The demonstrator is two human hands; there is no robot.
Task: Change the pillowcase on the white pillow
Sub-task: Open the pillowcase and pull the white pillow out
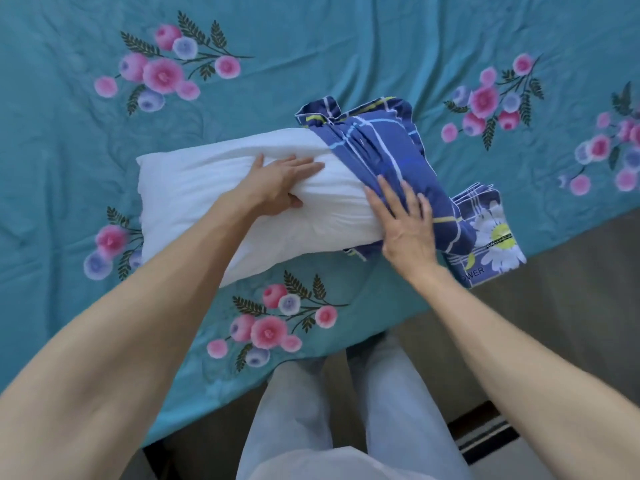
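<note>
A white pillow (pixel 207 206) lies across the teal bed, its right end inside a bunched blue checked pillowcase (pixel 384 143). My left hand (pixel 280 185) presses flat on the pillow's bare middle, fingers straight, thumb tucked into a fold. My right hand (pixel 405 223) lies with spread fingers on the pillowcase's gathered edge where it meets the pillow. A second, folded blue pillowcase with a white daisy print (pixel 491 237) lies just right of the pillow, near the bed's edge.
The teal bedsheet (pixel 311 57) with pink and blue flower prints covers the bed. The bed's edge runs diagonally from lower left to right. My legs in light trousers (pixel 346 410) stand on the grey floor (pixel 571 289) beside it.
</note>
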